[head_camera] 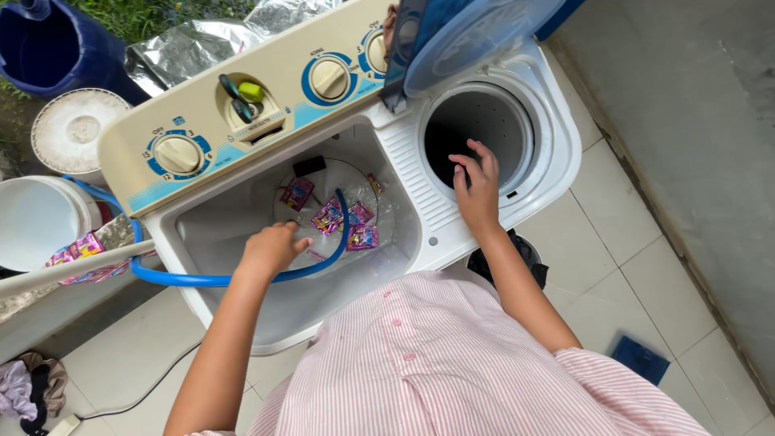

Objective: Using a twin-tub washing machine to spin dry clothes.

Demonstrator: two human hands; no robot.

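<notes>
My left hand [270,249] is down inside the wash tub [202,234] of the washing machine [557,153], near its front edge; the fingers are curled loosely and lie against the blue hose [341,230], though I cannot tell whether they truly grip it; the hose comes in over the tub's left edge, runs along the front and bends up toward the middle. Just beyond my knuckles, on the tub floor, lie several small pink sachets [343,222], scattered near the hose's end. My right hand [476,187] rests on the front rim of the round spin drum [476,129] at the machine's right end; its fingers are spread and open, holding nothing, the tips hanging over the dark hole. The clear blue lid [476,36] stands raised at the back edge above the drum; three dials [178,153] sit along the rear panel.
</notes>
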